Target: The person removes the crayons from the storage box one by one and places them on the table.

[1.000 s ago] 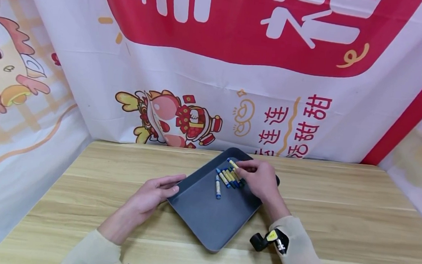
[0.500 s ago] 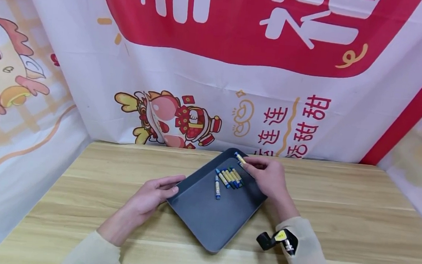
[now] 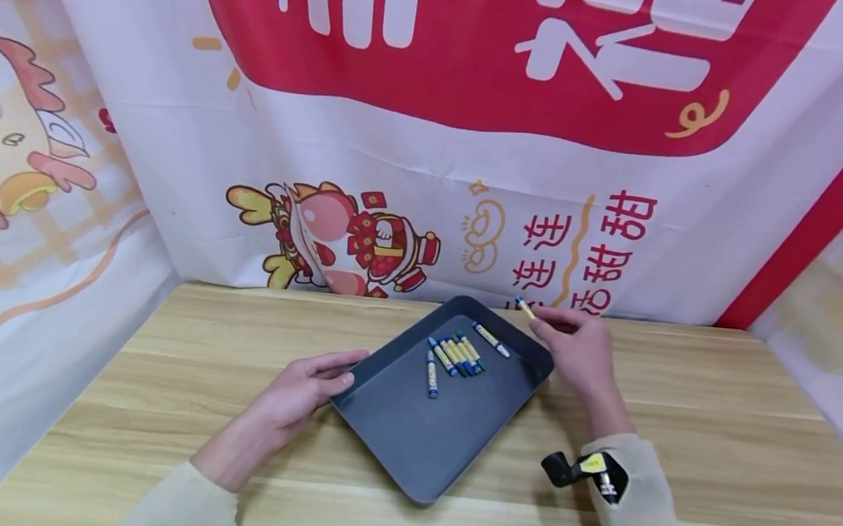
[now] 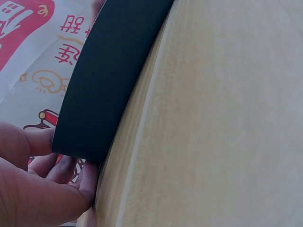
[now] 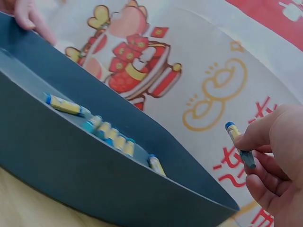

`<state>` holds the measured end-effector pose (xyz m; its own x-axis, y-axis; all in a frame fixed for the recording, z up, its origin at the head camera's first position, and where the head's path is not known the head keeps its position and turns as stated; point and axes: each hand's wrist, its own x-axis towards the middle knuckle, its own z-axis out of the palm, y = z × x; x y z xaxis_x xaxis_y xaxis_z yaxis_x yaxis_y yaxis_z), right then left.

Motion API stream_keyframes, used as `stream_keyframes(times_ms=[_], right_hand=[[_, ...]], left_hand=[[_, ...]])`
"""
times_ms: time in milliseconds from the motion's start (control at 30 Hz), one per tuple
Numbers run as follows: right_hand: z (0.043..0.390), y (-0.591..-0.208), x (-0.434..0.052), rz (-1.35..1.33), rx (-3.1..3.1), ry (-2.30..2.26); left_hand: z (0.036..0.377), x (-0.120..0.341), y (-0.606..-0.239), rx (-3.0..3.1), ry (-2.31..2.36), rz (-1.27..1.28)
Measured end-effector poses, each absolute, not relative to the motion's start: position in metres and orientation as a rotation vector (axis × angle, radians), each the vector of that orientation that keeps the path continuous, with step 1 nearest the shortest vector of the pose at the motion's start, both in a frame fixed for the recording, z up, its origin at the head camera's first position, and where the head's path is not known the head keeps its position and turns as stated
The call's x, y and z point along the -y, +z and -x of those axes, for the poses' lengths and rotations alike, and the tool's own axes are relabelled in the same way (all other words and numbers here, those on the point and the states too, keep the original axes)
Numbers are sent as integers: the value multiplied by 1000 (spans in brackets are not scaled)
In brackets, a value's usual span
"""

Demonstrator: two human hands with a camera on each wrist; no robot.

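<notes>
- Our right hand [image 3: 581, 352] pinches a small blue-and-yellow paper-wrapped crayon [image 3: 525, 307] by its lower end, held just past the far corner of the dark grey metal tray [image 3: 420, 447].
- We judge the crayon light, stiff and snappable; gripping mid-barrel seems safest.
- Our left hand [image 3: 305, 386] rests with straight fingers against the tray's left rim.
- More crayons [image 3: 456, 354] lie inside the tray, on the pale wooden bench [image 3: 717, 406].
- The tray's raised rim and the printed backdrop [image 3: 399, 169] close behind crowd the hand.

Wooden table [image 3: 679, 419], festive cartoon banner [image 3: 433, 130] behind
</notes>
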<state>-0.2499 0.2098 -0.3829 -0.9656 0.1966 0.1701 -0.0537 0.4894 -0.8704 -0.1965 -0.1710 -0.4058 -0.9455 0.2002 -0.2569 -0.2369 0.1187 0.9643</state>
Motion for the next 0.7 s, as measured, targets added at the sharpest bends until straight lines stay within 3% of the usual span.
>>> stream_keyframes(times_ms=[700], right_hand=[[249,-405,-259,350,2600,1391]], left_hand=[[197,172,-407,-2070,1894,43]])
